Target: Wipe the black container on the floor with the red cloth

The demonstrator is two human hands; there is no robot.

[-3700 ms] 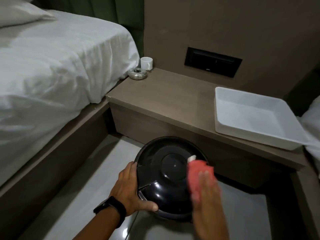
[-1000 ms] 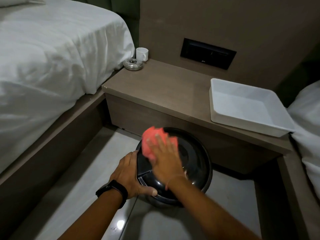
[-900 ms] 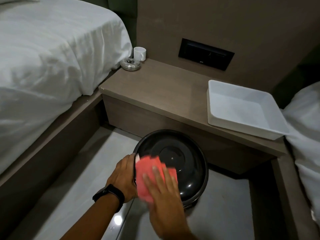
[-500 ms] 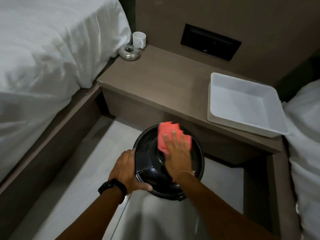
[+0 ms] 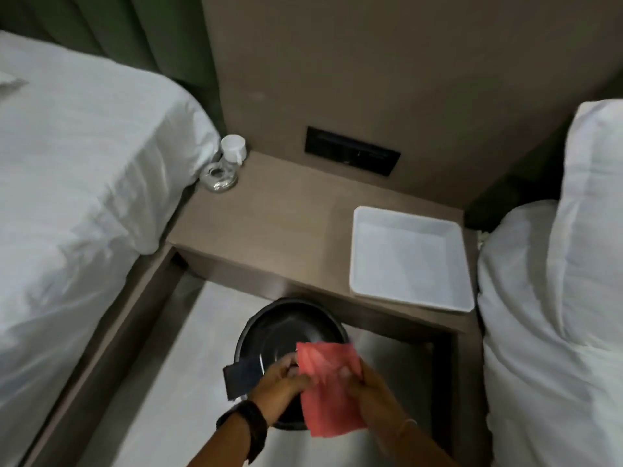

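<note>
Cloth (image 5: 328, 389) spread over the container (image 5: 286, 328): fingers of our left hand (image 5: 279, 385) pinch its nine-o'clock edge, those of our right hand (image 5: 372, 390) clamp its three-o'clock edge.

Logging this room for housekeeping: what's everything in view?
white-sheeted beds: two, white, left and right
brown wooden shelf: one, brown, between the beds
round black plastic container: one, black, on the floor before the shelf
red cloth: one, red, held over the container
white rectangular tray: one, white, shelf's right end
small white cup: one, white, shelf's far-left corner
round silver metal dish: one, silver, beside the cup
black wristband: one, black, left wrist
left hand: one, pinching the cloth's edge
right hand: one, gripping the cloth
</note>
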